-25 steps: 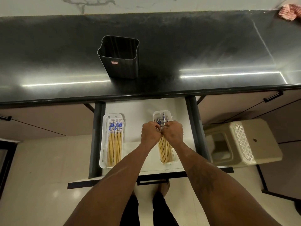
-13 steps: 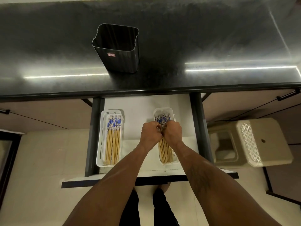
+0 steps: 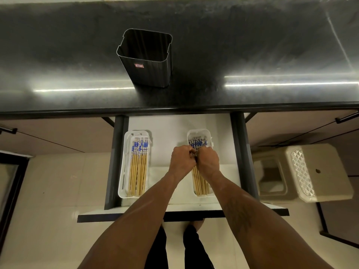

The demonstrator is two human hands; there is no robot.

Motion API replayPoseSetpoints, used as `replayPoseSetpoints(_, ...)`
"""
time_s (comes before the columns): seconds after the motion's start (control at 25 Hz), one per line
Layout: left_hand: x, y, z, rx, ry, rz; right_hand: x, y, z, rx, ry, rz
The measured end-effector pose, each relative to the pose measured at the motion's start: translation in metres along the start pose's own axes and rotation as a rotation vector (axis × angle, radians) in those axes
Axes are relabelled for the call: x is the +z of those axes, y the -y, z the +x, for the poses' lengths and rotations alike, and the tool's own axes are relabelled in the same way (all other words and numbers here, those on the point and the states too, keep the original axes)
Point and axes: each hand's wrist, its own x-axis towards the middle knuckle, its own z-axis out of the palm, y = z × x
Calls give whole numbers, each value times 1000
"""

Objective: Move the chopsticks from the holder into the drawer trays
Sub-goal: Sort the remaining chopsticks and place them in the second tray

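Bamboo chopsticks (image 3: 200, 182) lie in the right tray (image 3: 200, 133), both hands—left hand (image 3: 182, 162), right hand (image 3: 208, 161)—curled in a closed grip on them, settling the last bundle—next, let go, since the holder (image 3: 145, 59) on the bench (image 3: 252, 45) looks empty.

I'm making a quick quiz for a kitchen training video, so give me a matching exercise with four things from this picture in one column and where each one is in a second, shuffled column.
Column one:
1. black holder
2. left tray
3. right tray
4. beige stool

Column two:
A. on the floor, right of the open drawer
B. in the drawer, under both hands, the left hand and the right hand
C. upright on the dark countertop
D. in the drawer, holding chopsticks, no hand near it

Pairs: 1-C, 2-D, 3-B, 4-A
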Motion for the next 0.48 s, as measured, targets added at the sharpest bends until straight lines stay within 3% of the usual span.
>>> replayPoseSetpoints(0.28, -11, 4, 0, 52, -3, 99, -10, 0, -9, -63, -63, 157)
replayPoseSetpoints(0.48, -38, 1, -14, 152, 86, 246, -28, -1, -30, -159, -117, 193)
